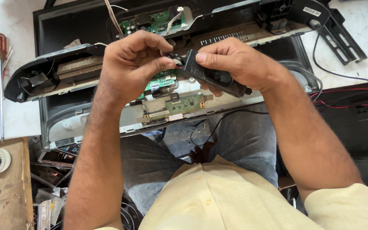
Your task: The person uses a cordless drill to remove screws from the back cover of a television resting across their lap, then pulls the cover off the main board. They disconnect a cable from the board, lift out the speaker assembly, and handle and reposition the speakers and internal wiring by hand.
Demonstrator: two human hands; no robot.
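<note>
A dismantled flat-screen television (64,30) lay face down across the upper half of the frame on a white worktop (5,115), its black back cover (43,72) lifted loose and stretching from the left edge to the upper right. At the centre of the frame a long green circuit board (179,104) sat exposed on the metal chassis, and a second green board (150,21) showed near the top. A red-handled screwdriver (1,76) lay at the far left. A black metal bracket (341,40) rested in the upper right. Just above the centre, the right hand (239,64) had its grip closed around a black oblong speaker module (211,76), thumb on top. The left hand (135,64), touching it, had its grip pinched shut on the small wires (176,64) at the module's left end.
</note>
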